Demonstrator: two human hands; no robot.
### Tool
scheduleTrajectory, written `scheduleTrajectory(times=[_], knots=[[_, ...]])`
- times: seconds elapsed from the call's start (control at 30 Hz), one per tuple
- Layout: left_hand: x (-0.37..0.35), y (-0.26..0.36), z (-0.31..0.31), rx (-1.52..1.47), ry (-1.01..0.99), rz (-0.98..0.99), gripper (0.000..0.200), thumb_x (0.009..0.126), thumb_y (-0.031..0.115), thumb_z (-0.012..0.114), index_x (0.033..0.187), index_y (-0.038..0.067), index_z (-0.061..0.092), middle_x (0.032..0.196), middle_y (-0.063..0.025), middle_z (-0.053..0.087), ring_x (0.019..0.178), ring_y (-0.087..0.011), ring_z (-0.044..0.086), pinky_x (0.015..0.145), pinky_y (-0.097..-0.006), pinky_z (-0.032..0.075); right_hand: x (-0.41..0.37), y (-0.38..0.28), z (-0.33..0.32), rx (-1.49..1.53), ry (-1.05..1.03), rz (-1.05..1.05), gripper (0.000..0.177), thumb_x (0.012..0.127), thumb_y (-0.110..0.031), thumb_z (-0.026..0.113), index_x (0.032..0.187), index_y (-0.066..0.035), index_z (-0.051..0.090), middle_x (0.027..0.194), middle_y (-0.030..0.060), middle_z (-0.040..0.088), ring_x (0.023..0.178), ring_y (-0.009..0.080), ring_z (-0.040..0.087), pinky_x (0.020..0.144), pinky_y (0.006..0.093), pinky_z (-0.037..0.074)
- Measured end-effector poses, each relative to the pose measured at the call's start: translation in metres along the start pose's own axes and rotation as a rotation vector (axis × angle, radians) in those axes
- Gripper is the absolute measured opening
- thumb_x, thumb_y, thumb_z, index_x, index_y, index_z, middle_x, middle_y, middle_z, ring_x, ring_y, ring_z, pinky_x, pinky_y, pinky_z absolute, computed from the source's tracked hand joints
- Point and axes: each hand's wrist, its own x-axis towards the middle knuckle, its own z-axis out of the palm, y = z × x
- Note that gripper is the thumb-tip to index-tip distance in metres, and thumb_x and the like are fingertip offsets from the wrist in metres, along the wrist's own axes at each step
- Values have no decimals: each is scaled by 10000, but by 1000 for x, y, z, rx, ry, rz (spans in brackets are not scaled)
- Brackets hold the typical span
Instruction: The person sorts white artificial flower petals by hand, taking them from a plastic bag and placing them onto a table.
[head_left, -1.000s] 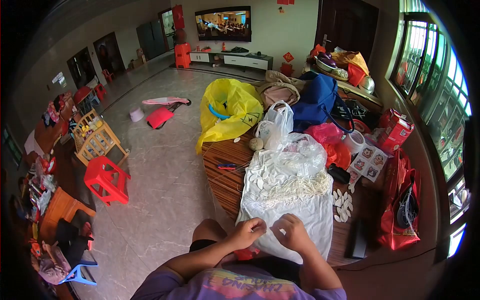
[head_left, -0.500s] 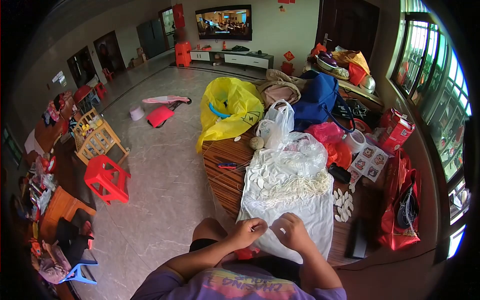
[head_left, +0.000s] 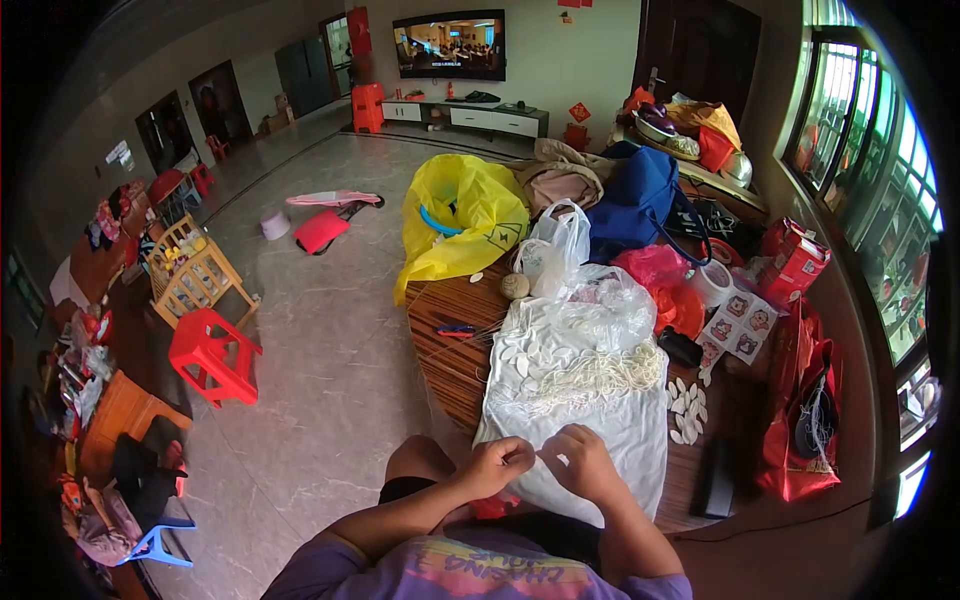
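Observation:
My left hand (head_left: 497, 465) and my right hand (head_left: 583, 460) are held close together above the near part of a white cloth (head_left: 590, 450). Thumb and fingers are pinched on both hands. Whatever lies between the fingertips is too small to make out. Beyond the hands, a tangle of cream-coloured cord (head_left: 610, 380) lies across the cloth, with white leaf-shaped pieces (head_left: 518, 362) at its left. Several more white leaf-shaped pieces (head_left: 686, 410) lie on the wooden table right of the cloth.
Behind the cord are clear plastic bags (head_left: 600, 310), a ball of twine (head_left: 514, 286) and a yellow bag (head_left: 460, 210). A small red-and-blue tool (head_left: 456, 331) lies left of the cloth. On the right are a black case (head_left: 680, 348), a sticker sheet (head_left: 740, 325) and a red bag (head_left: 800, 430).
My hands stay pinched in almost the same place, with only a tiny shift of the fingers. The view has moved very slightly.

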Motion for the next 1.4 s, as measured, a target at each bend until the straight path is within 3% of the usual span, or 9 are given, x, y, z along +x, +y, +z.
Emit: scheduleTrajectory(times=[0.1, 0.33, 0.6, 0.97, 1.03, 1.23, 1.33, 1.37, 1.4], knots=[[1, -7, 1, -44, -13, 38, 131, 819, 142, 584, 868, 21, 574, 708, 52, 524, 630, -20, 443, 558, -189, 381, 0, 0, 0, -23, -17, 21, 104, 646, -79, 663, 683, -49, 571, 645, 73, 540, 605, 251, 531, 568, 338, 424], [1, -19, 0, -298, -97, -56, 115, 846, 108, 533, 920, 21, 551, 813, 24, 555, 771, -40, 493, 701, -198, 407, -6, 7, 2, -52, -54, 68, 148, 661, -101, 668, 785, -57, 600, 691, 86, 559, 640, 256, 552, 592, 339, 442], [-7, -11, 0, -296, -66, -127, 89, 832, 96, 553, 875, 18, 546, 776, 20, 557, 738, -38, 508, 665, -186, 412, -8, 2, -19, 178, 11, 315, 381, 708, -13, 653, 1066, -2, 521, 741, 56, 543, 585, 122, 473, 556, 237, 410], [-13, -19, -6, -391, -97, -130, 97, 832, 112, 558, 868, 24, 541, 747, 43, 533, 686, -22, 490, 618, -171, 402, 23, 31, -12, 16, 86, 270, 146, 711, -44, 627, 848, -11, 590, 756, 110, 570, 634, 226, 558, 539, 296, 450], [-18, -19, -6, -451, -117, -156, 95, 833, 116, 557, 873, 31, 542, 751, 43, 535, 684, -23, 489, 613, -171, 402, 36, 32, -4, 48, 19, 286, 130, 692, -29, 619, 817, -6, 591, 769, 123, 568, 709, 281, 553, 614, 330, 453], [-19, -18, -7, -445, -149, -265, 88, 849, 129, 531, 899, 58, 549, 805, 33, 553, 724, -35, 494, 654, -189, 415, 141, 27, 60, -30, 13, -270, 185, 678, -25, 609, 864, -32, 606, 836, 132, 575, 853, 298, 521, 739, 364, 419], [-14, -25, -7, -338, -209, -238, 119, 851, 118, 523, 900, 12, 548, 833, -6, 573, 799, -69, 520, 746, -227, 424, 190, 49, 102, -64, -37, -212, 156, 684, -90, 593, 829, -34, 606, 851, 146, 571, 828, 316, 509, 738, 377, 410], [-16, -36, 0, -396, -155, -207, 167, 823, 213, 567, 893, 61, 574, 731, 35, 543, 554, -38, 461, 515, -180, 405, 191, 46, 104, -36, -61, -153, 162, 684, -125, 594, 815, -30, 610, 847, 152, 575, 840, 315, 507, 757, 382, 403], [-18, -36, 1, -324, -181, -103, 197, 822, 243, 562, 888, 58, 576, 722, 19, 558, 558, -53, 482, 513, -189, 412, 204, 49, 111, -143, -123, -157, 184, 685, -161, 605, 818, -33, 613, 848, 153, 578, 853, 315, 510, 764, 378, 407]])
